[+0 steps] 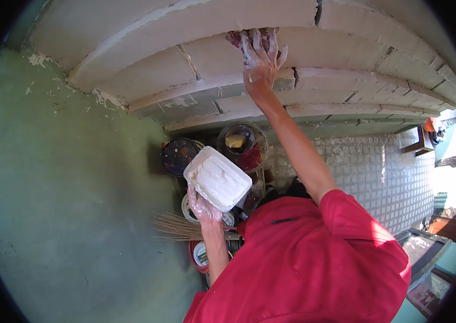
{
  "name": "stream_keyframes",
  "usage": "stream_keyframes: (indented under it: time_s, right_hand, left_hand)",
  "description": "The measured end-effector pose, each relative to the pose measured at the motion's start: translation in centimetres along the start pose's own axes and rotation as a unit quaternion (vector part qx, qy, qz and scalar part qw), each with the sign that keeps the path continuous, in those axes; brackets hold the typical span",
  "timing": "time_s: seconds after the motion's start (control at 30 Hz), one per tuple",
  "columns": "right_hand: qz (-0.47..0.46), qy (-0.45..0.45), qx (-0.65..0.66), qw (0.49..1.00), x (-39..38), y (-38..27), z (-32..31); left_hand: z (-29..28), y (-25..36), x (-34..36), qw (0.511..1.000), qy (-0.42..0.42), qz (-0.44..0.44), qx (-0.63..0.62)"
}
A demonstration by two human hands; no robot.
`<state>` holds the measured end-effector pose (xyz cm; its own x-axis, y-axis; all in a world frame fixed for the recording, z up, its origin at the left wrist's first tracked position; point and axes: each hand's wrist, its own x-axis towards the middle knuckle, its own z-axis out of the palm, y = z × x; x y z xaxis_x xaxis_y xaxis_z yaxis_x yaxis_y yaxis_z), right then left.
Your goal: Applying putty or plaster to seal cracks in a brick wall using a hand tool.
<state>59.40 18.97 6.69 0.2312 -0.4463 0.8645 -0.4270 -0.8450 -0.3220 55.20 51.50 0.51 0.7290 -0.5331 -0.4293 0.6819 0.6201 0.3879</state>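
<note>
My right hand (260,62), its fingers coated in white paste, reaches up and presses a dark red cloth (234,39) against the cream block wall (341,51). Most of the cloth is hidden beneath the fingers. Lower down, my left hand (204,209) supports a white rectangular plastic tub (237,192) from its near left side. White paste (214,173) is smeared over the inside of the tub, which tilts toward me. Paste also marks the left fingers, some of them out of sight under the tub. Open cracks run along several block joints.
A green wall (77,188) rises at the left. Below the tub stand a dark paint-spattered bucket (179,156), a basin (264,141) with a yellow sponge (234,141), and broom bristles (178,226). Patterned floor tiles (357,172) and a wooden bench (419,144) lie at the right.
</note>
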Motion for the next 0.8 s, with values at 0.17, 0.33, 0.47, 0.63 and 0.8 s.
stream_keyframes:
  time_s: [0.17, 0.33, 0.47, 0.63, 0.8]
  right_hand:
    - [0.043, -0.043, 0.028, 0.998, 0.9, -0.9, 0.1]
    - [0.028, -0.058, -0.019, 0.998, -0.7, 0.6, 0.9]
    - [0.055, -0.096, -0.065, 0.992, -3.2, 1.1, 0.9]
    - [0.061, -0.134, -0.003, 0.989, -5.9, 1.4, -2.3]
    - [-0.002, -0.018, 0.058, 0.998, -2.0, -0.3, -3.2]
  left_hand:
    - [-0.9, 0.4, 0.4, 1.0, 0.017, -0.002, 0.005]
    - [-0.7, 0.7, 0.6, 1.0, 0.014, 0.0, -0.002]
    - [-0.6, 0.8, 0.3, 1.0, 0.012, -0.004, -0.016]
    - [-0.9, 0.7, -0.5, 1.0, -0.002, 0.007, 0.002]
    - [-1.1, 0.1, -1.3, 1.0, -0.01, -0.004, 0.003]
